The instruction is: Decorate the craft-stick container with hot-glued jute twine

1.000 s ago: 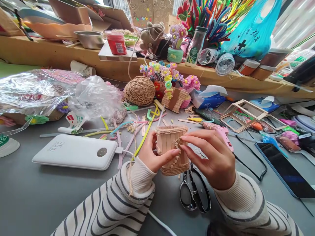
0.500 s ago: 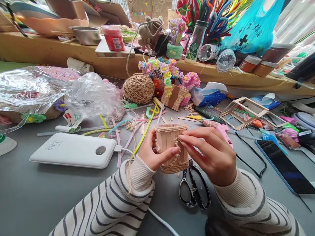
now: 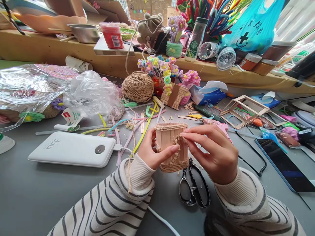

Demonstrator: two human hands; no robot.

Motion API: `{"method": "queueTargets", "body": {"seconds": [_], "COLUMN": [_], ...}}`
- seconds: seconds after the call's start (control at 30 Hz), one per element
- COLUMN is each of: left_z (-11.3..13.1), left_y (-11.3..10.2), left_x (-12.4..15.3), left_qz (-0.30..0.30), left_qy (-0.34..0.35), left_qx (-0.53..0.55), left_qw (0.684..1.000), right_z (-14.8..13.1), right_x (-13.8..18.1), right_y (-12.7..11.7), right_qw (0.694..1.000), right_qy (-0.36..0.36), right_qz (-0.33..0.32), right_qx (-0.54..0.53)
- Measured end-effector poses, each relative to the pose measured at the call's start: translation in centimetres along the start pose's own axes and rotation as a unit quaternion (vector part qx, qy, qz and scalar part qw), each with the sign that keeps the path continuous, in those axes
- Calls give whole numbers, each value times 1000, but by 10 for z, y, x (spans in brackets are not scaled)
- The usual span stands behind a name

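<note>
My left hand (image 3: 154, 149) grips a small wooden-stick holder (image 3: 169, 139) from its left side, thumb across the front. Twine is wound round the holder's top and bottom rims, and small pale bits form a curved line on its front. At the right part of that front, my right hand (image 3: 214, 150) is closed, thumb and forefinger pinching something tiny that looks like a twine end; the fingertips partly hide it. Black-handled scissors (image 3: 194, 188) lie just below the holder, their blades hidden beneath it.
A white power bank (image 3: 73, 149) with a cable lies at left. Behind are a twine ball (image 3: 137, 87), craft sticks (image 3: 174, 95) and scattered pipe cleaners. To the right are a pink glue gun (image 3: 218, 126), a wooden frame (image 3: 242, 111) and a phone (image 3: 286, 165).
My right fingertips have shifted slightly right, drawing a little away from the holder's front. My left hand keeps the holder in nearly the same place.
</note>
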State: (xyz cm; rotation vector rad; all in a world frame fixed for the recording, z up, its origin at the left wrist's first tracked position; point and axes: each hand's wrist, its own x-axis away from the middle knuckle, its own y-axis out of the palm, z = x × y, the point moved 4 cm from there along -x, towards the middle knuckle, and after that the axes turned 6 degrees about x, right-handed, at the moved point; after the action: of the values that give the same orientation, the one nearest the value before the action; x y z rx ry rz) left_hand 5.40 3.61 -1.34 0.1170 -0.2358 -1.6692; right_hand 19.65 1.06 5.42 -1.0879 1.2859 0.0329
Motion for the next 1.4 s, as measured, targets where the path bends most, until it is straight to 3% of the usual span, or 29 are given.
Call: {"method": "queueTargets", "body": {"seconds": [0.5, 1.03, 1.4], "left_z": [1, -2, -3], "left_y": [1, 0, -1], "left_x": [0, 0, 0], "left_qz": [-2, 19, 16], "left_qy": [0, 24, 19], "left_qx": [11, -33, -37], "left_qw": [1000, 999, 999], "right_z": [6, 2, 3], "right_x": [-2, -6, -5], "right_y": [-2, 2, 0], "right_qw": [994, 998, 998], "right_qy": [83, 36, 50], "right_qz": [12, -46, -30], "right_qx": [-72, -13, -21]}}
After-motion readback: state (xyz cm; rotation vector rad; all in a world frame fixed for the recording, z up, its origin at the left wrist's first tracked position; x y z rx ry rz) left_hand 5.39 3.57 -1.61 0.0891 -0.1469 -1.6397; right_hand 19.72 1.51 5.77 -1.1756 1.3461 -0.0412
